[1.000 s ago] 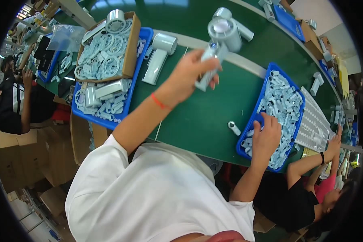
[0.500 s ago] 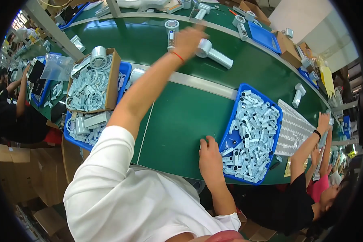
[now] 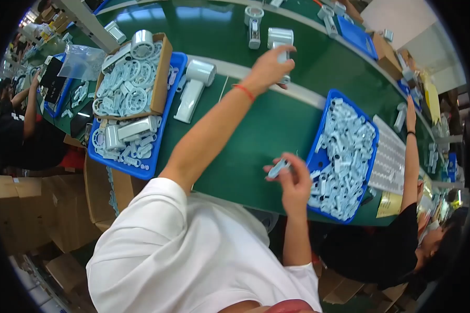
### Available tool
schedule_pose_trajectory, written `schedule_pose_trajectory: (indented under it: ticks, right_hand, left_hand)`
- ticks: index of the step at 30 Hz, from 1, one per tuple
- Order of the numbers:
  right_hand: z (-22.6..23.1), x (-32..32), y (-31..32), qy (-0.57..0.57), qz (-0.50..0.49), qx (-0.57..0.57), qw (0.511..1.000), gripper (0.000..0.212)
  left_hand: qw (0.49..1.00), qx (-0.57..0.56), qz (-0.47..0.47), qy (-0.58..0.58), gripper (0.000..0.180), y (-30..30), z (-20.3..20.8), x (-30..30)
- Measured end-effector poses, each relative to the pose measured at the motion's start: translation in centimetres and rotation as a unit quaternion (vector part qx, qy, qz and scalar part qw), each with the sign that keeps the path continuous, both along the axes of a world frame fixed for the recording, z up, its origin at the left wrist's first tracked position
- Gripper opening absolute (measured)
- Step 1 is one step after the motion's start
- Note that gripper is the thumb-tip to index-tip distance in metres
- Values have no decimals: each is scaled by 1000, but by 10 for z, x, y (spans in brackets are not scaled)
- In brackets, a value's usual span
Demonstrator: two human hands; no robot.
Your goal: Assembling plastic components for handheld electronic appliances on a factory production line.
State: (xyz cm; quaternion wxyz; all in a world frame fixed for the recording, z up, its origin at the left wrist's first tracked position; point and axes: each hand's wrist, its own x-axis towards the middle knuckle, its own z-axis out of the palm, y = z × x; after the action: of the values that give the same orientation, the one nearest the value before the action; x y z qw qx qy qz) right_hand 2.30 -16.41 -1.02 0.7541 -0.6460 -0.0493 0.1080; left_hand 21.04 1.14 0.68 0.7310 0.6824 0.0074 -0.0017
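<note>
My left hand point(image 3: 269, 69), with a red string at the wrist, is closed round the handle of a white handheld fan point(image 3: 280, 36) at the belt's near edge; the fan's cylindrical head points away from me. Closer to me, my right hand point(image 3: 295, 183) pinches a small pale plastic part point(image 3: 280, 167) between thumb and fingers. Beside that hand lies a blue tray point(image 3: 317, 143) heaped with similar small parts. Another fan point(image 3: 191, 94) rests on the green table left of my forearm. Farther off, a third fan point(image 3: 254, 32) lies on the belt.
At left, a cardboard box point(image 3: 163, 78) of rings and small parts stands on a blue tray point(image 3: 178, 65) with more pieces. A white sheet with rows of marks point(image 3: 386, 159) lies right of the parts tray. A co-worker's arm point(image 3: 411, 151) reaches over the table at right.
My left hand has drawn back from the far belt and now holds a fan. My right hand has risen off the table edge, showing a small plastic part in its fingers.
</note>
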Motion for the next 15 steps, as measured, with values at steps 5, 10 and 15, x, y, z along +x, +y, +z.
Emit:
schedule_pose_trajectory:
  ticks: [5,10,15]
  right_hand:
    - [11,14,-4,113,4,129,985,39]
    - [5,4,0,91,50,106,989,34]
    - [6,-12,15,74,20,43,996,33]
  left_hand:
    - [986,-161,-36,32,71,35,22,-140]
    - [927,-321,-115,154,75,25,-17,-206]
    - [939,-290,-99,153,61,8,-26,-220]
